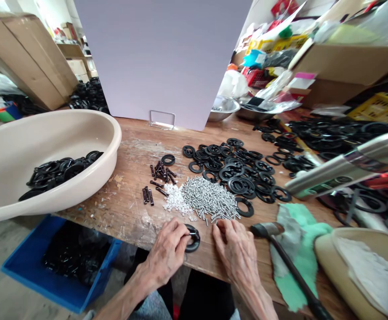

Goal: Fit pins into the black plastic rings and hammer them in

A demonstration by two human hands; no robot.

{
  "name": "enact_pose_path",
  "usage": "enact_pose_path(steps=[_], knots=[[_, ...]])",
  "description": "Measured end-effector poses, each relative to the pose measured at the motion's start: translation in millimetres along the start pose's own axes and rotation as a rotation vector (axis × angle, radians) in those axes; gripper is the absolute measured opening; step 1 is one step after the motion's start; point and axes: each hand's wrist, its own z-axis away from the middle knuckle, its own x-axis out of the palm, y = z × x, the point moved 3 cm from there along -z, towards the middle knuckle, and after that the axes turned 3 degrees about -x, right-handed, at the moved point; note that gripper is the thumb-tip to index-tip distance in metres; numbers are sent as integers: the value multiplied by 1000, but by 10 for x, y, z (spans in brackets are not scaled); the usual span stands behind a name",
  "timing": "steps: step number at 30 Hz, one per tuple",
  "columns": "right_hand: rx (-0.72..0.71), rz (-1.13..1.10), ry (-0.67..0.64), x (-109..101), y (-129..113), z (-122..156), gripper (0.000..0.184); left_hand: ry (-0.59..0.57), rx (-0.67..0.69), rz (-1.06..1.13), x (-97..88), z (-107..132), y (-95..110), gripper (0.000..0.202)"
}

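Note:
At the near table edge, my left hand (170, 249) grips a black ring (196, 243) between thumb and fingers. The ring lies by the wood, and a small bar-like piece shows across its opening. My right hand (238, 251) rests to the right, fingers curled at the near edge of a heap of small silver screw-like pins (210, 198). Whatever its fingertips hold is hidden. Left of the pins is a patch of tiny white plastic pieces (177, 198), with dark brown short bars (162, 171) beyond. Many more black rings (237, 166) are piled behind the pins.
A large beige basin (110, 155) with black parts stands left, above a blue crate (17, 266). A hammer (290, 262) lies on a green cloth (309, 222) at right, beside a beige tub (327, 253). A silver cylinder (350, 166) and a pale upright panel (163, 58) stand farther back.

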Motion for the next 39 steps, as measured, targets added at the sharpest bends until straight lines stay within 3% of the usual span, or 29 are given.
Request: enact_pose_path(steps=[4, 12, 19, 23, 28, 32, 35, 39], knots=[[20, 23, 9, 3, -8, 2, 20, 27, -55, 99, -86, -12, 45, 12], [63, -78, 42, 8, 65, -1, 20, -78, -331, 364, -115, -27, 42, 15], [257, -789, -211, -318, -69, 31, 24, -87, -324, 448, -98, -33, 42, 18], [243, -915, -297, -493, -243, -26, 21, -70, -298, 359, -84, -33, 30, 18], [238, -921, -325, -435, -268, -47, 20, -42, -216, 202, -123, -21, 61, 14], [185, -715, -148, -251, -62, -13, 20, 70, -99, 12, -113, 15, 56, 11], [54, -456, -19, -124, 46, 51, 19, 131, -48, -98, -30, 65, -5, 10], [-73, -351, 64, -76, -132, 159, 23, 146, -16, -178, 62, 105, -67, 10]])
